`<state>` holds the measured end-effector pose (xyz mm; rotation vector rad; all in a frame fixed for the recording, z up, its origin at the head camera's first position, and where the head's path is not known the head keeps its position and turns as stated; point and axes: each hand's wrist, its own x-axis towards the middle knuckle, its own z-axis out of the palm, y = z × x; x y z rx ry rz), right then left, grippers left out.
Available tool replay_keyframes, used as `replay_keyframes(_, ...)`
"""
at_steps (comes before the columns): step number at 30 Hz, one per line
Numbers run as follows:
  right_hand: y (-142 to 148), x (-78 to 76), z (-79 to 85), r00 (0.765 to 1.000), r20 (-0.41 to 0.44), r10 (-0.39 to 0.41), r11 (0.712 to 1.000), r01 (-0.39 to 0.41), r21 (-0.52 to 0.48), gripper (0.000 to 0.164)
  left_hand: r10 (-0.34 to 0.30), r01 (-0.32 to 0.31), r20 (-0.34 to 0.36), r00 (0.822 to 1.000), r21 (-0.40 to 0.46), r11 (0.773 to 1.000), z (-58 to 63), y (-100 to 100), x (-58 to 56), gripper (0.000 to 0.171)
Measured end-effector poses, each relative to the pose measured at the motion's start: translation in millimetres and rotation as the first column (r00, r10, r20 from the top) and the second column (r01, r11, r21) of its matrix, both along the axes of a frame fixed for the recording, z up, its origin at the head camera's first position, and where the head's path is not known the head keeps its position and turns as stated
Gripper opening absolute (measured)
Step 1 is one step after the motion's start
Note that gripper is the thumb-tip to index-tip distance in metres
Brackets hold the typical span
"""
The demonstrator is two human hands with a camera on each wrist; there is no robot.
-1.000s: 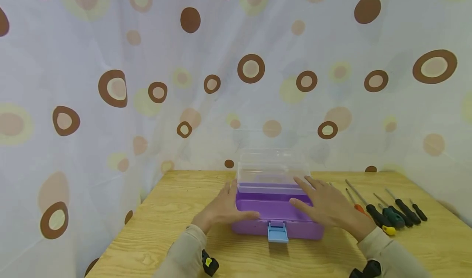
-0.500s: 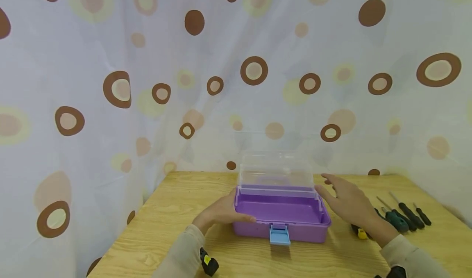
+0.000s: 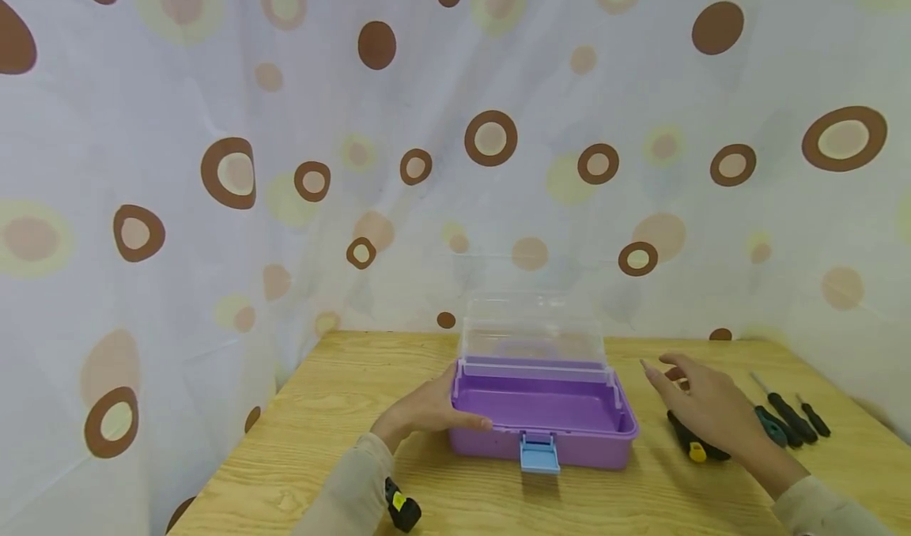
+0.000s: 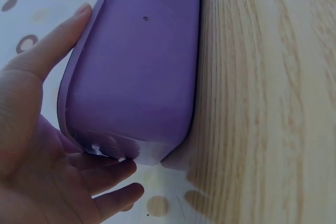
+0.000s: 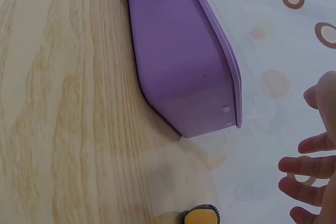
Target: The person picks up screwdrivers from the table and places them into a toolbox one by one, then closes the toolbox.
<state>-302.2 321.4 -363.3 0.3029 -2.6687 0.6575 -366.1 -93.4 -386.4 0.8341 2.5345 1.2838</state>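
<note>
A purple plastic box [image 3: 544, 445] stands on the wooden table with its clear lid [image 3: 532, 326] raised behind it. Its blue front latch [image 3: 539, 454] hangs down. My left hand [image 3: 427, 408] rests against the box's left end, thumb along the front rim and the other fingers at the side [image 4: 110, 174]. My right hand [image 3: 712, 405] hovers to the right of the box, apart from it, with fingers loosely bent and nothing in them. Below it lies a black tool with a yellow part [image 3: 697, 451], partly hidden by the hand.
Right of my right hand lie several screwdrivers, among them one with a black handle [image 3: 788, 417], a smaller one [image 3: 813, 417] and one with a green handle [image 3: 772, 427]. A spotted curtain [image 3: 498, 204] hangs behind the table. A black-and-yellow object [image 3: 402, 508] shows near my left sleeve.
My right hand has moved right, from over the box's right side to beside the tools. My left hand has stayed against the box's left end.
</note>
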Motion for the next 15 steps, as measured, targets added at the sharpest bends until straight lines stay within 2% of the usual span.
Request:
replay_keyframes(5,10.1,2.4,-7.5,0.999,0.026,-0.03,0.998,0.029,0.056,0.068,-0.004,0.004,0.001,1.0,-0.001,1.0,-0.9,-0.3,-0.9,0.12)
replay_keyframes(12,20.6,1.8,-18.1,0.992,0.043,-0.119,0.984,0.113,0.137,0.071,-0.018,0.018,0.009,1.0,0.007,1.0,-0.1,0.1,0.2,0.12)
replay_keyframes(15,25.5,1.6,-23.3,0.991,0.045,-0.126,0.982,0.118,0.149,0.069,-0.018,0.018,0.006,1.0,-0.001,1.0,0.0,-0.3,0.7,0.12)
